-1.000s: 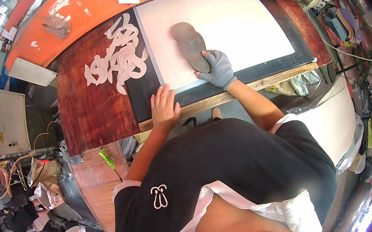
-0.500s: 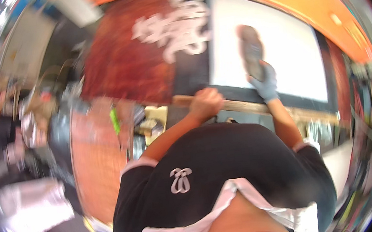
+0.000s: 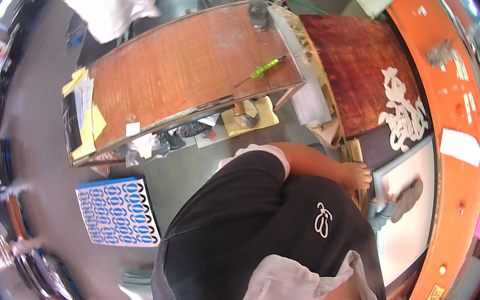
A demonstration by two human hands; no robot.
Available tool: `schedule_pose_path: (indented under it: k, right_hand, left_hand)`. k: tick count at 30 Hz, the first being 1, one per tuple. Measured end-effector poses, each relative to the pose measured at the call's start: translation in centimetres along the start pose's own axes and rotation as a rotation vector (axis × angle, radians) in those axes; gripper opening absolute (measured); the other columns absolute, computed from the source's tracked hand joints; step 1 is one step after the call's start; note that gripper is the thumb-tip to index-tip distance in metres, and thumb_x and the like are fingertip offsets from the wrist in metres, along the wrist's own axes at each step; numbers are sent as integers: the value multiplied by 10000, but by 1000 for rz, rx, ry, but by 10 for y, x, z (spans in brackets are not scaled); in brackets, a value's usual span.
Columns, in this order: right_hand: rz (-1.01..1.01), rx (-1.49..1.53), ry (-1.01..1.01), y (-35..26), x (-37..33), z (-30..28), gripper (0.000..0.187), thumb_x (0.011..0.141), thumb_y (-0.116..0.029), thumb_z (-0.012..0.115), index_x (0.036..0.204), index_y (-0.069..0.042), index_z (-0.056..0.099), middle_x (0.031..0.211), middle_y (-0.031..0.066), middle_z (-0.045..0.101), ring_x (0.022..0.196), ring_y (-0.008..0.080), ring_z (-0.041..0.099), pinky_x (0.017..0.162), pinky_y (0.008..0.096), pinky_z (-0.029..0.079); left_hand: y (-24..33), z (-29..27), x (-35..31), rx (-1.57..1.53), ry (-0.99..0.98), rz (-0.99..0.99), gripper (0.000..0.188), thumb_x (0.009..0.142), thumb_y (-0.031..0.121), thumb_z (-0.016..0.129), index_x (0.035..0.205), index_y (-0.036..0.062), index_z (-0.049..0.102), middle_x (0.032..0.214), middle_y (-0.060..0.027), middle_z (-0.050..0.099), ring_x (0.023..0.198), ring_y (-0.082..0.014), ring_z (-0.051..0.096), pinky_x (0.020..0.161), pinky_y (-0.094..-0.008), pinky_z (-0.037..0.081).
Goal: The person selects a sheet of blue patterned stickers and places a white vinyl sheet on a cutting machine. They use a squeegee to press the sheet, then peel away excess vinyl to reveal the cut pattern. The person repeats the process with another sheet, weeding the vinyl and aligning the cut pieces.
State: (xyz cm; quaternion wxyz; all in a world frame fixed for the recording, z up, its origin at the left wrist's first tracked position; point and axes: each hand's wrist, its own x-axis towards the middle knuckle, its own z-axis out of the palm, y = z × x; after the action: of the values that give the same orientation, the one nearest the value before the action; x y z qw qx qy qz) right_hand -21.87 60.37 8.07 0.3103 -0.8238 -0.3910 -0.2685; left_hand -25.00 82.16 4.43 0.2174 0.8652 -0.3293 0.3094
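Observation:
My left hand (image 3: pixel 358 175) is bare, its fingers curled over the wooden strip (image 3: pixel 354 152) along the near edge of the work table. In a grey glove, my right hand (image 3: pixel 381 215) grips a long, brown, sole-shaped object (image 3: pixel 408 199); its exact kind is unclear. That object is over a white panel (image 3: pixel 404 250) with a dark border, and part of my right hand's arm is hidden behind my body. Beyond my left hand, white curly cut-out shapes (image 3: pixel 403 112) lie partly on a reddish-brown board (image 3: pixel 353 54).
An orange beam (image 3: pixel 445 103) bounds the work table's far side, with a white paper (image 3: pixel 460 147) on it. To the left stands a brown table (image 3: pixel 182 61) holding a green-handled tool (image 3: pixel 266 68) and yellow papers (image 3: pixel 96 122). A blue-patterned sheet (image 3: pixel 117 214) sits lower, near the floor.
My view has swung left, so the work table now appears at the right and the brown table in front. My right hand still holds the brown object; my left hand stays at the edge.

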Motion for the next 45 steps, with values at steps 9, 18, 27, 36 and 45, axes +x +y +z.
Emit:
schedule_pose_path:
  k: [9, 18, 27, 36, 45]
  right_hand:
    - [33, 168, -351, -21, -4, 28, 352, 829, -206, 633, 1112, -23, 531, 1072, 189, 567, 969, 361, 549, 842, 450, 443]
    - [413, -95, -219, -32, -39, -50, 160, 840, -168, 600, 953, -56, 588, 912, 137, 604, 826, 330, 578, 734, 401, 464]
    - [525, -429, 162, -12, -82, -85, 103, 760, -126, 633, 719, -86, 548, 684, 93, 555, 648, 308, 555, 572, 404, 452]
    - [372, -438, 307, -18, -98, -86, 190, 756, -184, 634, 646, -81, 518, 665, 118, 553, 620, 327, 551, 544, 428, 445]
    - [386, -124, 422, 7, -123, -100, 198, 827, -267, 574, 802, -72, 599, 757, 163, 587, 756, 369, 576, 670, 441, 465]
  left_hand:
    - [-4, 13, 11, -19, -64, -86, 342, 683, 382, 679, 869, 102, 612, 882, -50, 562, 883, -237, 545, 715, -383, 417]
    - [2, -40, 28, -101, -323, 16, 406, 640, 480, 717, 761, 123, 565, 828, -45, 521, 836, -228, 536, 685, -382, 432]
    - [-7, -30, 18, -32, -245, 83, 437, 672, 512, 681, 714, 110, 515, 756, -45, 484, 742, -229, 511, 626, -359, 407]
    - [4, -21, 2, 84, -43, 182, 440, 606, 440, 752, 799, 87, 574, 767, -47, 509, 745, -241, 526, 632, -366, 428]
    - [40, 27, -6, 165, 99, -168, 379, 697, 400, 719, 719, 72, 531, 800, -109, 528, 809, -318, 505, 697, -442, 402]
